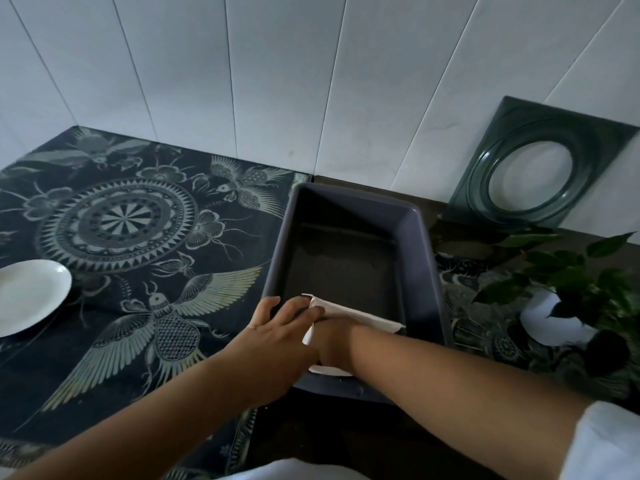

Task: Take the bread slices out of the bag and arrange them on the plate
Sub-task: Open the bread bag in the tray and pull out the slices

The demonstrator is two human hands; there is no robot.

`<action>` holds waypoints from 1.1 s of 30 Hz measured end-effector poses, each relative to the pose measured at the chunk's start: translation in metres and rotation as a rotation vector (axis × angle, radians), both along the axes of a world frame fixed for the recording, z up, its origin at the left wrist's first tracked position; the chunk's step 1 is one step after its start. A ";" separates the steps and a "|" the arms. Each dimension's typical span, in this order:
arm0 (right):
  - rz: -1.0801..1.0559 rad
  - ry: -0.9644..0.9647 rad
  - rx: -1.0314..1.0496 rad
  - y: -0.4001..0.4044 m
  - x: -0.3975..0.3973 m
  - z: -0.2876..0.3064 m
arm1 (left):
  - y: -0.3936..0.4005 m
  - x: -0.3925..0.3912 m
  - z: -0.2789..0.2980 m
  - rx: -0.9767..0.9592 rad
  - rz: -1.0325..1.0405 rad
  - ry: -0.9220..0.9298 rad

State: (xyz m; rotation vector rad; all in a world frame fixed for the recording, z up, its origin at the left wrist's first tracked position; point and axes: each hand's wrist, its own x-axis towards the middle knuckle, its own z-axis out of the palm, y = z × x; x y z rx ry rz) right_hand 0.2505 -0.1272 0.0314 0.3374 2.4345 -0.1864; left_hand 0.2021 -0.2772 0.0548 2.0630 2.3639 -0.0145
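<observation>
A white bag [360,317] lies in the near end of a dark purple plastic bin [429,258]. My left hand [277,327] rests on the bin's near left rim with its fingers on the bag's edge. My right hand [334,341] reaches into the bin and lies on the bag; its fingers are hidden, partly by my left hand. No bread slices show. An empty white plate [27,296] sits at the far left on the patterned cloth.
A dark cloth with bird and mandala patterns [131,237] covers the table left of the bin. A green square frame with a round hole [533,168] leans on the tiled wall. A leafy plant in a white pot [568,299] stands right of the bin.
</observation>
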 end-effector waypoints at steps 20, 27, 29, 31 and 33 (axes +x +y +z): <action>0.090 0.164 -0.020 0.029 0.011 -0.026 | 0.014 -0.002 -0.003 0.083 -0.027 -0.099; 0.176 0.116 0.072 0.021 0.013 0.007 | 0.013 0.009 -0.007 0.267 0.074 -0.376; 0.193 0.132 0.088 0.020 0.020 0.023 | 0.015 0.011 -0.010 0.297 0.106 -0.455; 0.128 0.251 0.113 0.022 0.034 0.041 | 0.016 0.011 -0.011 0.323 0.125 -0.569; 0.090 0.345 0.126 0.025 0.048 0.061 | 0.015 0.012 -0.010 0.368 0.108 -0.638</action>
